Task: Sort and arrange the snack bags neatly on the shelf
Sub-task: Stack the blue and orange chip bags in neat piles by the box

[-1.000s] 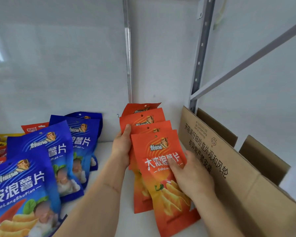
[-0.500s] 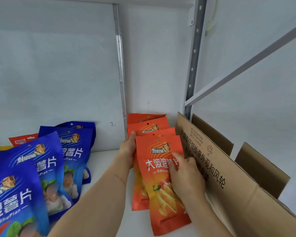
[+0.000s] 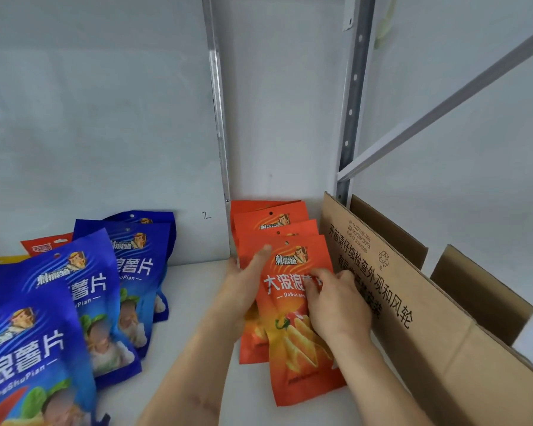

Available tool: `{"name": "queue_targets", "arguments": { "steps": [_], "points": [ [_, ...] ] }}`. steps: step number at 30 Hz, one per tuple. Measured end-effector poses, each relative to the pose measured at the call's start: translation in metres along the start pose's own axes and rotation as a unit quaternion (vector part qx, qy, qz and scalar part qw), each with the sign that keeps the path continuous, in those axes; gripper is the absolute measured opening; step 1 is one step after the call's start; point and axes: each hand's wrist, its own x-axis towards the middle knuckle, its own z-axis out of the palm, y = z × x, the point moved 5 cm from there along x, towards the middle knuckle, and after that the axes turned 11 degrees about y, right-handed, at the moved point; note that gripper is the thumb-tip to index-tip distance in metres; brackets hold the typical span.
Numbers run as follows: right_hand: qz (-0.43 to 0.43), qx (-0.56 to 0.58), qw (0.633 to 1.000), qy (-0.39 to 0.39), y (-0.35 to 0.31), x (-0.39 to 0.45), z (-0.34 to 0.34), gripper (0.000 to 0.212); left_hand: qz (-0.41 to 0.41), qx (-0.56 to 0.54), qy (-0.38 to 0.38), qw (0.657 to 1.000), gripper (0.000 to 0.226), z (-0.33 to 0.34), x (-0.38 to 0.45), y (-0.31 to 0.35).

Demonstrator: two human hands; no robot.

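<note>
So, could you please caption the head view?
Both hands, left hand and right hand, straighten overlapping orange snack bags beside a cardboard box.
</note>
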Motion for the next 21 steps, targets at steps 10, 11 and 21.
{"name": "queue_targets", "arguments": {
  "steps": [10,11,21],
  "points": [
    [0.138,0.212,0.96,-0.117,0.02,0.009,0.017,0.064,0.041,-0.012,-0.004,0.999,0.045,0.007,0.005,-0.023],
    [0.142,0.231,0.954,-0.129,0.019,0.01,0.016,0.06,0.042,-0.018,-0.002,0.999,0.044,0.008,0.003,-0.023],
    [0.097,0.282,0.953,-0.06,0.011,0.028,0.012,0.039,0.057,-0.077,-0.012,0.995,0.052,0.017,0.008,-0.02]
  ]
}}
